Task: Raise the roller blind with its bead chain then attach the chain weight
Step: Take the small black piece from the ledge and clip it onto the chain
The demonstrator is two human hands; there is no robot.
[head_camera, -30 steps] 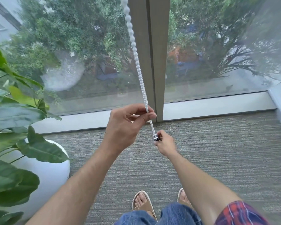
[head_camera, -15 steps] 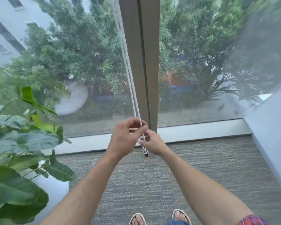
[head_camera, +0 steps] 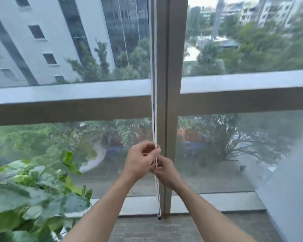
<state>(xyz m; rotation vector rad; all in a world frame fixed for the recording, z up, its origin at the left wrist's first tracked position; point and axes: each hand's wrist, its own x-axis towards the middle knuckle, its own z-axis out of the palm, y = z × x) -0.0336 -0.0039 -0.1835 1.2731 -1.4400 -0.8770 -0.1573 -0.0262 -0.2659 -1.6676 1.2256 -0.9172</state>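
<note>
The bead chain [head_camera: 154,102] is pinched by the left hand [head_camera: 140,160], with the right hand [head_camera: 164,169] closed on it just below. Raising appears underway; a steady downward pull is called for next. A small dark end piece [head_camera: 159,217] hangs well below both hands.

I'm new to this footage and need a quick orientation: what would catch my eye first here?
Two bare hands meet at centre frame, the left hand and right hand both pinching the white bead chain, which runs straight down in front of the window mullion. Below them the chain's loop ends in a small dark piece near the floor. Big green plant leaves fill the lower left.
</note>
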